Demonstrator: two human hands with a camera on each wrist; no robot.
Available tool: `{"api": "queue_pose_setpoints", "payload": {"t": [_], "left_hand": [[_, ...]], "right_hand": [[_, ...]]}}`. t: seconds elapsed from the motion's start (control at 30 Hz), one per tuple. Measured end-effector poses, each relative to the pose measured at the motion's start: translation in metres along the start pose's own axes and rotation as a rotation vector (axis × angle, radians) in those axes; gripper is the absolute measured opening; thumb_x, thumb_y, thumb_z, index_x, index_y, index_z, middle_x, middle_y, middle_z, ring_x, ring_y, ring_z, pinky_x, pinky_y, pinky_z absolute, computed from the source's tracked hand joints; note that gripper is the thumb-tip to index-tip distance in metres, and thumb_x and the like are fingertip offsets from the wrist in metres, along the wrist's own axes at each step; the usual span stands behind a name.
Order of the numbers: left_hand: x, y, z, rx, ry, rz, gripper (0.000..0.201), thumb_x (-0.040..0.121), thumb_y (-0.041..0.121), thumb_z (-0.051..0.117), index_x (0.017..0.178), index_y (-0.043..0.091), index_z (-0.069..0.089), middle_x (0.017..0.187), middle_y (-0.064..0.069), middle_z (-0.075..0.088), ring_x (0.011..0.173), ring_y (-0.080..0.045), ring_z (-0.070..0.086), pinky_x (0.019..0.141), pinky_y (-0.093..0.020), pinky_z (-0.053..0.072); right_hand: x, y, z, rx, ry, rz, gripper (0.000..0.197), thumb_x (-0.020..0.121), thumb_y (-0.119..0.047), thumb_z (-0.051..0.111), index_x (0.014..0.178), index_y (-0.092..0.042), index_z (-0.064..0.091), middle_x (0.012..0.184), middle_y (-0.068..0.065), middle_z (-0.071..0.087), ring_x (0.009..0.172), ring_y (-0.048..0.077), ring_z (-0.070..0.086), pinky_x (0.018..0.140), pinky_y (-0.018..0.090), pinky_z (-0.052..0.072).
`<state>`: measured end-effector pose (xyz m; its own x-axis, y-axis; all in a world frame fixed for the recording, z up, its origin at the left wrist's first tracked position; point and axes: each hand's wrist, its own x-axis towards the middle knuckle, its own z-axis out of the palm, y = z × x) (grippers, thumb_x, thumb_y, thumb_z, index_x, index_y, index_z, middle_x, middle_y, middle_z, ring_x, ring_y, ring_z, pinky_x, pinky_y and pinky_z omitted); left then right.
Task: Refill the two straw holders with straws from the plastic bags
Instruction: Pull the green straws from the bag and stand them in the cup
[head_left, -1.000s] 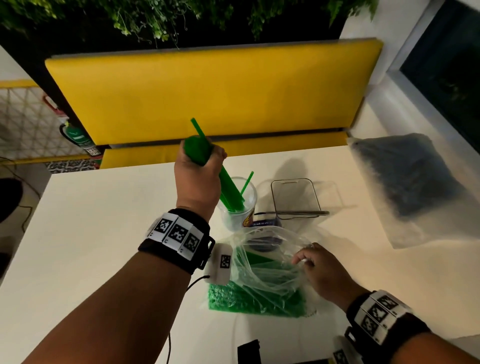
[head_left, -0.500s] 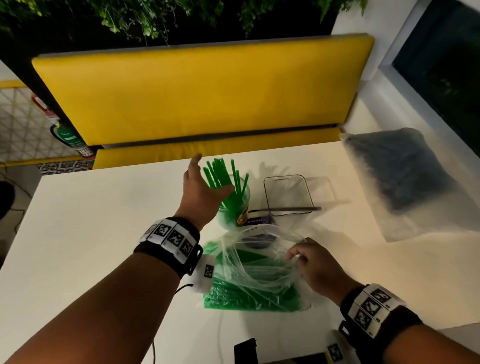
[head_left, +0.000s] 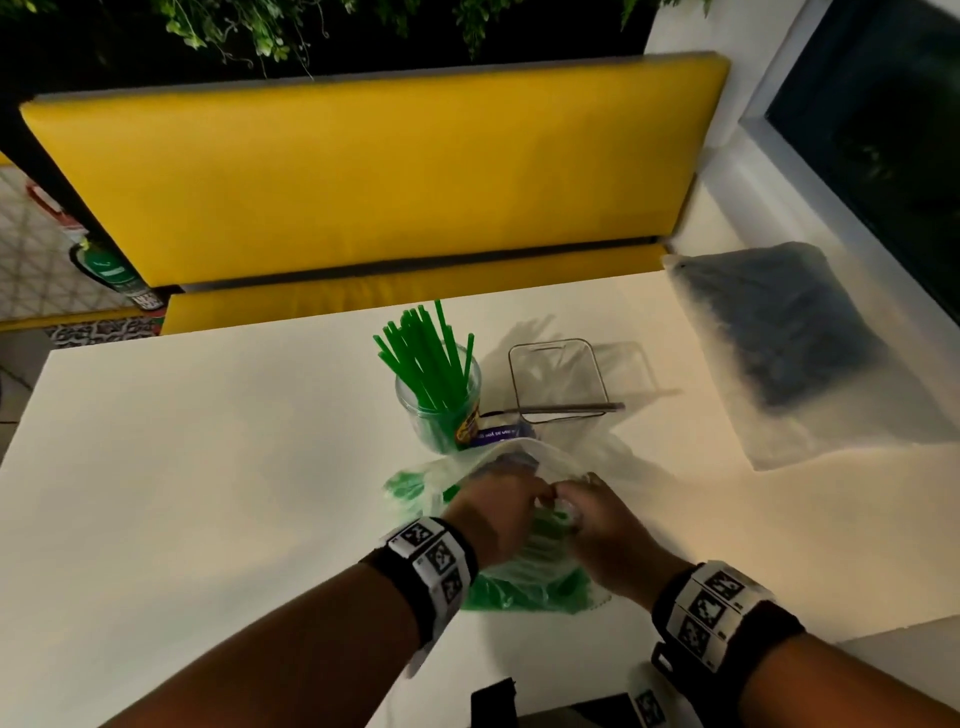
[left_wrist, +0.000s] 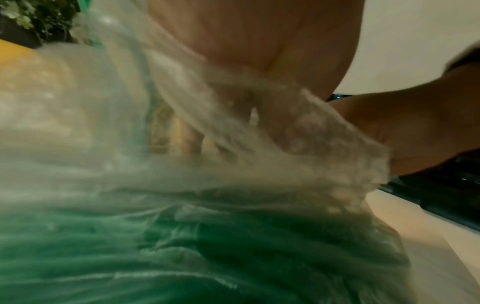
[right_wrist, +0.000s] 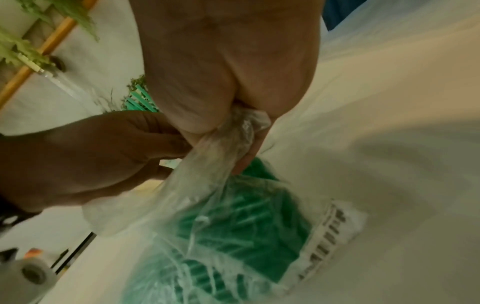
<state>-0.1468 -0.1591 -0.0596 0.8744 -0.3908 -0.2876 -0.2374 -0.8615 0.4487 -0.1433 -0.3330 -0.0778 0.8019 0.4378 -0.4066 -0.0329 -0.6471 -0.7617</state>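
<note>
crinkled glossy plastic bag, clear holder, matt table

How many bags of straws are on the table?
2. The bag of green straws lies near the person, under both hands. The bag of dark straws lies at the table's far right. No others show.

The white surface carries a round holder of green straws, a clear rectangular holder, a green-straw bag and a dark-straw bag.
</note>
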Motion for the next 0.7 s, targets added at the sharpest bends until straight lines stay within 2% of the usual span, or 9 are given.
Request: {"api": "queue_pose_setpoints", "payload": {"t": [0.1, 0.2, 0.27, 0.33, 0.43, 0.53, 0.6, 0.63, 0.7], "left_hand": [[0.004, 0.0, 0.007, 0.022, -0.004, -0.023, 0.029, 0.099, 0.019, 0.051, 0.126, 0.02, 0.06, 0.138, -0.003, 0.055, 0.129, -0.022, 0.049, 0.11, -0.031, 0.037], [0.005, -0.005, 0.012, -0.041, -0.137, -0.122, 0.026, 0.099, 0.03, 0.051, 0.122, 0.022, 0.061, 0.124, 0.001, 0.062, 0.116, -0.02, 0.059, 0.102, -0.036, 0.048], [0.008, -0.008, 0.015, -0.029, -0.256, -0.127, 0.028, 0.094, 0.047, 0.052, 0.107, 0.024, 0.063, 0.102, 0.003, 0.067, 0.093, -0.02, 0.065, 0.085, -0.036, 0.054], [0.009, -0.009, 0.016, 0.022, -0.378, -0.127, 0.033, 0.09, 0.053, 0.054, 0.1, 0.022, 0.063, 0.089, 0.002, 0.065, 0.079, -0.02, 0.062, 0.074, -0.031, 0.05], [0.01, -0.008, 0.014, 0.078, -0.483, -0.118, 0.03, 0.09, 0.049, 0.057, 0.093, 0.02, 0.065, 0.079, 0.002, 0.062, 0.074, -0.022, 0.059, 0.067, -0.03, 0.045], [0.008, -0.009, 0.014, 0.105, -0.513, -0.11, 0.033, 0.089, 0.05, 0.058, 0.095, 0.019, 0.067, 0.082, 0.0, 0.065, 0.072, -0.021, 0.059, 0.065, -0.029, 0.043], [0.004, -0.012, 0.015, 0.116, -0.506, -0.11, 0.04, 0.088, 0.058, 0.058, 0.095, 0.02, 0.067, 0.085, -0.001, 0.067, 0.074, -0.021, 0.06, 0.068, -0.031, 0.047], [0.003, -0.013, 0.014, 0.106, -0.495, -0.109, 0.042, 0.089, 0.059, 0.055, 0.093, 0.019, 0.066, 0.086, -0.001, 0.067, 0.075, -0.022, 0.06, 0.07, -0.033, 0.05], [0.0, -0.014, 0.013, 0.069, -0.448, -0.11, 0.04, 0.095, 0.053, 0.049, 0.093, 0.016, 0.063, 0.09, -0.003, 0.066, 0.08, -0.024, 0.06, 0.077, -0.036, 0.052]], "right_hand": [[-0.009, 0.003, 0.001, -0.043, -0.009, -0.006, 0.027, 0.084, -0.024, 0.066, 0.108, -0.035, 0.062, 0.11, -0.006, 0.05, 0.099, 0.013, 0.057, 0.083, 0.028, 0.058], [-0.013, 0.005, 0.004, -0.162, 0.082, -0.112, 0.037, 0.085, -0.016, 0.069, 0.12, -0.026, 0.059, 0.111, -0.003, 0.047, 0.098, 0.013, 0.054, 0.086, 0.014, 0.05], [-0.013, 0.006, 0.005, -0.204, 0.057, -0.142, 0.03, 0.085, -0.008, 0.067, 0.111, -0.024, 0.065, 0.109, 0.002, 0.052, 0.096, 0.016, 0.051, 0.083, 0.007, 0.046], [-0.012, 0.006, 0.008, -0.231, 0.018, -0.123, 0.026, 0.086, -0.007, 0.065, 0.097, -0.031, 0.068, 0.108, 0.0, 0.053, 0.097, 0.016, 0.048, 0.081, 0.006, 0.043], [-0.017, 0.0, 0.007, -0.167, -0.014, -0.085, 0.033, 0.088, -0.006, 0.063, 0.083, -0.039, 0.062, 0.11, -0.005, 0.043, 0.099, 0.011, 0.048, 0.082, 0.01, 0.05], [-0.019, -0.004, 0.005, -0.131, -0.034, -0.08, 0.037, 0.084, 0.0, 0.059, 0.085, -0.037, 0.064, 0.108, -0.011, 0.04, 0.099, 0.009, 0.05, 0.085, 0.015, 0.052], [-0.02, -0.008, 0.004, -0.123, -0.023, -0.102, 0.027, 0.083, -0.008, 0.059, 0.088, -0.034, 0.067, 0.106, -0.012, 0.045, 0.098, 0.013, 0.05, 0.085, 0.025, 0.055], [-0.019, -0.009, 0.005, -0.139, 0.006, -0.12, 0.016, 0.085, -0.02, 0.057, 0.088, -0.029, 0.069, 0.102, -0.011, 0.051, 0.096, 0.015, 0.05, 0.084, 0.028, 0.052], [-0.019, -0.009, 0.005, -0.147, 0.087, -0.116, 0.03, 0.088, -0.041, 0.049, 0.084, -0.022, 0.071, 0.088, -0.006, 0.062, 0.089, 0.016, 0.05, 0.077, 0.028, 0.041]]}}
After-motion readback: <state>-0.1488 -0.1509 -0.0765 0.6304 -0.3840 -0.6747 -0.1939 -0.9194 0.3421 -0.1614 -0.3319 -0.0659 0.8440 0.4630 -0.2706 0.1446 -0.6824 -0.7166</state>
